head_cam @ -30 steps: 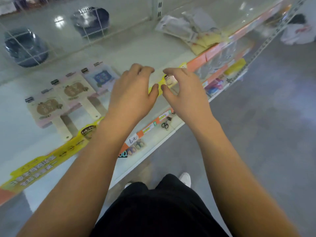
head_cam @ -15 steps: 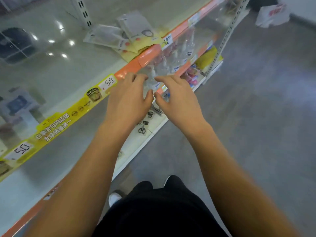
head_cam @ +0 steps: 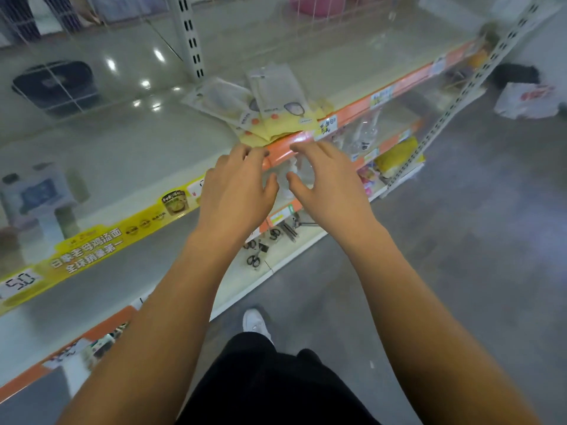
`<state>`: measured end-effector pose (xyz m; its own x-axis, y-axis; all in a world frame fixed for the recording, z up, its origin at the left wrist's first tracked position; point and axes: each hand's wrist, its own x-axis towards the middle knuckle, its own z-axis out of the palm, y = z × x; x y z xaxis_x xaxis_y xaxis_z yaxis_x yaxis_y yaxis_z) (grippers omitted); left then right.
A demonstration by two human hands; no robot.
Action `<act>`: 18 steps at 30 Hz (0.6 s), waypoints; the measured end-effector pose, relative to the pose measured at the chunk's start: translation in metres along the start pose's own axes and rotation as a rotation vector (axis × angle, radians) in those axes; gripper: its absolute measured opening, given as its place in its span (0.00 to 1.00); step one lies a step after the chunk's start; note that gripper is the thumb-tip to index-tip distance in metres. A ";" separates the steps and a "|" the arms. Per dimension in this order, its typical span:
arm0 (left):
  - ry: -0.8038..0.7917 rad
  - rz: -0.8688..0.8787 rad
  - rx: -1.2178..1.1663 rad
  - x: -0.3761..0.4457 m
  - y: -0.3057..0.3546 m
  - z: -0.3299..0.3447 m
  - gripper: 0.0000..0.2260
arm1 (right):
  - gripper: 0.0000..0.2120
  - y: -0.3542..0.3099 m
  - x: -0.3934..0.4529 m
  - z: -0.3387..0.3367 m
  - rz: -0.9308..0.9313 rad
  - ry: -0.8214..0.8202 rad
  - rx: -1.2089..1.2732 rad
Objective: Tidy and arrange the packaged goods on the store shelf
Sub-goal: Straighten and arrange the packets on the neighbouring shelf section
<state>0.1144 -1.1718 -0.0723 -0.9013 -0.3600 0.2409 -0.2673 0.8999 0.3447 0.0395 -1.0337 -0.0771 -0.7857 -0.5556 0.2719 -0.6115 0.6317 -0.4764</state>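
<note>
Both your hands, left hand (head_cam: 236,191) and right hand (head_cam: 325,182), hover loose and empty, ready to gather the scattered yellow-and-clear flat packets (head_cam: 270,102) at the shelf (head_cam: 122,142) edge.

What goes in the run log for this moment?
left hand: open, empty | right hand: open, empty | both near orange shelf edge | packets: messy pile, untouched

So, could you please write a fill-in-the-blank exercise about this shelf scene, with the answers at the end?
1. The packets lie in a heap on the ____ shelf.
2. The shelf edge beside the packets is ____ in colour.
3. Both hands hold ____.
4. The small scissors lie on a shelf ____ the hands.

Answers: top; orange; nothing; below
</note>
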 end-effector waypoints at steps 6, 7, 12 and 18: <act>-0.025 -0.059 -0.041 0.056 -0.017 0.020 0.18 | 0.22 0.011 0.055 0.013 0.013 -0.061 -0.053; -0.038 -0.060 -0.053 0.065 -0.019 0.023 0.18 | 0.22 0.015 0.063 0.014 0.022 -0.060 -0.061; -0.069 -0.075 -0.053 0.100 -0.023 0.029 0.17 | 0.19 0.026 0.099 0.021 0.070 -0.015 -0.076; -0.030 -0.125 -0.017 0.120 -0.042 0.029 0.16 | 0.20 0.034 0.137 0.048 0.072 -0.059 -0.098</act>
<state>0.0079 -1.2452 -0.0840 -0.8711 -0.4615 0.1678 -0.3729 0.8440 0.3856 -0.0841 -1.1143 -0.0966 -0.8227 -0.5363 0.1887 -0.5624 0.7191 -0.4082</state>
